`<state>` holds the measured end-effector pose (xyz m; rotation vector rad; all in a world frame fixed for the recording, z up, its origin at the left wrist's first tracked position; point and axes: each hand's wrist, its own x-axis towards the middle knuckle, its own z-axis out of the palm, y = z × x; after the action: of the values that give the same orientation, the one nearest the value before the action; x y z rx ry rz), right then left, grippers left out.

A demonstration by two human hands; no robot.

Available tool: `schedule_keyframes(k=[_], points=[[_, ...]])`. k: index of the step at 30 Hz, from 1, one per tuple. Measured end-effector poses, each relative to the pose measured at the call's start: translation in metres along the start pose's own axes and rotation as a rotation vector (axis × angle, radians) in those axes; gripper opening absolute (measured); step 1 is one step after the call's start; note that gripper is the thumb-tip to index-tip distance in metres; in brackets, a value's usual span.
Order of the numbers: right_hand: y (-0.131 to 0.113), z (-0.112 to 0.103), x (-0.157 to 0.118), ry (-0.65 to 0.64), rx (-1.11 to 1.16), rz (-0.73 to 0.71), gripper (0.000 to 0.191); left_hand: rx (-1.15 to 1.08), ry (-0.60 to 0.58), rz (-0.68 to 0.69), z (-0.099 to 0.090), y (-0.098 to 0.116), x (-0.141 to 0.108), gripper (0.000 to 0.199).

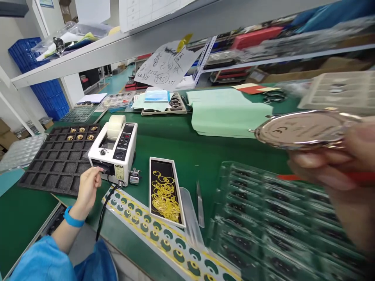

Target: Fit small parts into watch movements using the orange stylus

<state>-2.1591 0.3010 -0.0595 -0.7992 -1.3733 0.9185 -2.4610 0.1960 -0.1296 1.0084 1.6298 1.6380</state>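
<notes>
My left hand (89, 183), a blue band on its wrist, is closed in a pinch at the front outlet of a white tape dispenser (127, 140). A small glossy bit of clear tape (102, 169) shows at its fingertips. Close to the camera, my right hand (331, 168) grips a watch case (299, 127) by its right side. Its shiny metal back, with a CE mark, faces me; the fingers partly cover it and are blurred. A roll of tape (116, 125) sits in the top of the dispenser.
A black foam tray (63, 166) with several gold pieces lies at left. In the middle are a white-rimmed box (176, 187) of thin yellow rings, tweezers (200, 205) and a sticker sheet (140, 222). A clear compartment tray (258, 226) of dark parts lies right. A shelf (96, 58) hangs overhead.
</notes>
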Motion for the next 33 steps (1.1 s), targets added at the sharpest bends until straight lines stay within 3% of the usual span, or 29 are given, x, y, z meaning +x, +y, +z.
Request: schedule_keyframes(k=[3, 7, 11, 14, 17, 19, 23, 33], points=[[-0.015, 0.015, -0.009, 0.105, -0.009, 0.012, 0.042, 0.144, -0.029, 0.207, 0.005, 0.023, 0.003, 0.03], [-0.022, 0.019, -0.01, 0.028, 0.021, -0.082, 0.044, 0.369, -0.213, 0.369, 0.015, 0.048, 0.016, 0.014], [-0.024, 0.02, -0.006, -0.073, 0.038, -0.085, 0.045, 0.463, -0.357, 0.492, 0.03, 0.075, 0.03, 0.009], [-0.025, 0.021, -0.002, -0.199, 0.085, -0.038, 0.05, 0.382, -0.424, 0.642, 0.046, 0.102, 0.026, 0.019], [-0.024, 0.02, 0.002, -0.316, 0.14, 0.015, 0.049, 0.137, -0.569, 0.678, 0.067, 0.119, 0.01, 0.03], [-0.023, 0.019, 0.003, -0.385, 0.172, 0.027, 0.047, 0.026, -0.659, 0.66, 0.081, 0.122, 0.0, 0.031], [-0.019, 0.019, 0.003, -0.524, 0.202, -0.024, 0.044, -0.007, -0.708, 0.669, 0.101, 0.115, -0.005, 0.03], [-0.014, 0.017, -0.001, -0.665, 0.134, 0.011, 0.043, 0.084, -0.756, 0.592, 0.104, 0.109, 0.004, 0.027]])
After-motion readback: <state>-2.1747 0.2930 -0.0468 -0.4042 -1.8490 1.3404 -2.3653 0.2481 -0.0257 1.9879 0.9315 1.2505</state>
